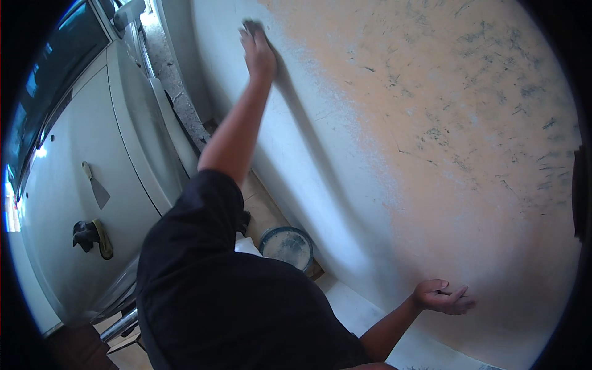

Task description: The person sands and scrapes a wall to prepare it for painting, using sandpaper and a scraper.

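My left hand (259, 58) is raised at the far end of my reach, against the pale, whitish part of the wall (320, 142). Its fingers press a small dark grey piece (251, 26) to the surface; the piece is blurred and mostly covered, so its kind is unclear. Low on the right, my right hand (441, 296) hangs close to the wall, palm turned up and fingers loosely bent apart, with nothing in it. Beyond the whitish band, the wall turns peach-orange, with scattered dark scuffs and patches.
A pale car (92, 135) stands close on the left. A putty knife (95, 185) and a dark bundle with a yellow-green edge (92, 237) lie on its bonnet. A round bucket (287, 246) with whitish contents sits at the wall's foot, beside my body.
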Motion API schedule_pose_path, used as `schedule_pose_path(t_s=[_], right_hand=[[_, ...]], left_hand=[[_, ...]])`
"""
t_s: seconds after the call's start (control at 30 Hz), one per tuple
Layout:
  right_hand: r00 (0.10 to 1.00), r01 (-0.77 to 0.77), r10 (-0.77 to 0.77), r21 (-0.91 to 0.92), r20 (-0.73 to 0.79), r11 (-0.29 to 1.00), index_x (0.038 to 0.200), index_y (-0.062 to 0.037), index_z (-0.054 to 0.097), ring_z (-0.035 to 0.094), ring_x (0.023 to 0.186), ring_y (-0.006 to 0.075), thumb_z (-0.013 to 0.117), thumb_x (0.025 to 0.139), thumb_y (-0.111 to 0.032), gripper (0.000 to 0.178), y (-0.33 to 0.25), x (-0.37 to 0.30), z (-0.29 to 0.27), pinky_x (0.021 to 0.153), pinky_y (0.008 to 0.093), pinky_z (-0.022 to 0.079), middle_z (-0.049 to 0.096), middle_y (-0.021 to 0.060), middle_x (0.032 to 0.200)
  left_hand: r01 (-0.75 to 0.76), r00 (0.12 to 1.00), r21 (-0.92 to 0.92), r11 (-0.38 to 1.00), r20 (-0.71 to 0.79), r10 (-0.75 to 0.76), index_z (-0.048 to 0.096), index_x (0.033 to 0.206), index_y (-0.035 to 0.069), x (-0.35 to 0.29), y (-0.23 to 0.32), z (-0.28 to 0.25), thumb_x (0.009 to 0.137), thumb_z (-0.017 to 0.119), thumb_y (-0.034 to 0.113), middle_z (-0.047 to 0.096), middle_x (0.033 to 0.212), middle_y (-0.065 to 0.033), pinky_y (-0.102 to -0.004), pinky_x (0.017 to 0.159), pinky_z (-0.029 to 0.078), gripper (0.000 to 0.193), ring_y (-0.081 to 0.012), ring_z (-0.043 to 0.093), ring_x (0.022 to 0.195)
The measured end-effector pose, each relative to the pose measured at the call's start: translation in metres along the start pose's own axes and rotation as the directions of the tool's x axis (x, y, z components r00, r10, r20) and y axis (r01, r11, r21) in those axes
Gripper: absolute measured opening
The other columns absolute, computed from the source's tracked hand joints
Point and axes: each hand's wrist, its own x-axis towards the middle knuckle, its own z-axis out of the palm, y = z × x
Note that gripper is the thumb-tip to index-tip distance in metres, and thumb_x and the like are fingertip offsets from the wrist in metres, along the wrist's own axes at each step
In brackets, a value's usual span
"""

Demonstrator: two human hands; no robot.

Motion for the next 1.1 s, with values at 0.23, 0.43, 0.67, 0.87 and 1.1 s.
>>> schedule_pose_path(t_s=[0.23,0.43,0.67,0.87,1.1], right_hand=[[0.999,-0.010,0.010,-0.021,-0.035,1.000,0.127,-0.0037,0.047,0.034,0.132,0.0435,0.044,0.090,-0.024,0.043,0.002,-0.007,-0.003,0.104,0.0583,0.020,0.038,0.0256,0.141],[1.000,0.000,0.000,0.021,0.016,1.000,0.128,-0.0015,0.044,0.024,0.136,0.0440,0.041,0.092,-0.024,0.043,0.002,-0.004,-0.004,0.109,0.0582,0.012,0.028,0.0274,0.146],[1.000,-0.019,0.018,0.037,0.025,0.999,0.128,0.0005,0.042,0.021,0.137,0.0443,0.041,0.092,-0.024,0.044,-0.001,-0.009,0.000,0.110,0.0575,0.009,0.026,0.0287,0.146],[0.999,-0.020,0.019,0.020,0.040,1.000,0.128,0.0000,0.043,0.020,0.138,0.0445,0.041,0.092,-0.025,0.044,-0.001,-0.015,-0.005,0.109,0.0583,0.008,0.026,0.0289,0.146],[1.000,0.000,-0.002,0.051,0.029,0.999,0.128,-0.0013,0.042,0.021,0.138,0.0449,0.042,0.092,-0.026,0.044,-0.006,-0.013,-0.002,0.108,0.0592,0.009,0.026,0.0282,0.147]], left_hand=[[0.411,0.857,0.298,0.861,0.196,-0.477,0.015,0.146,-0.002,-0.256,-0.116,-0.047,0.100,0.026,0.030,0.018,0.152,-0.0187,-0.0362,0.116,0.007,0.057,-0.0304,0.013,0.142],[0.161,0.984,0.174,0.971,0.050,-0.172,0.020,0.144,-0.003,-0.022,-0.041,-0.018,0.099,0.025,0.044,0.018,0.150,-0.0253,-0.0436,0.114,0.011,0.065,-0.0440,0.011,0.139],[-0.051,0.993,0.035,0.998,0.104,0.048,0.015,0.146,-0.001,-0.112,0.011,0.003,0.100,0.026,0.039,0.011,0.153,-0.0232,-0.0427,0.115,0.006,0.062,-0.0386,0.005,0.142],[0.014,0.957,0.211,0.977,0.281,-0.075,0.013,0.149,0.009,-0.202,-0.042,-0.010,0.100,0.026,0.039,0.003,0.156,-0.0171,-0.0611,0.108,0.002,0.060,-0.0358,0.002,0.143],[0.008,0.999,0.088,0.996,0.041,-0.012,0.019,0.148,0.009,-0.045,0.019,0.008,0.100,0.024,0.041,0.007,0.154,-0.0195,-0.0507,0.113,0.005,0.058,-0.0391,0.004,0.142]])
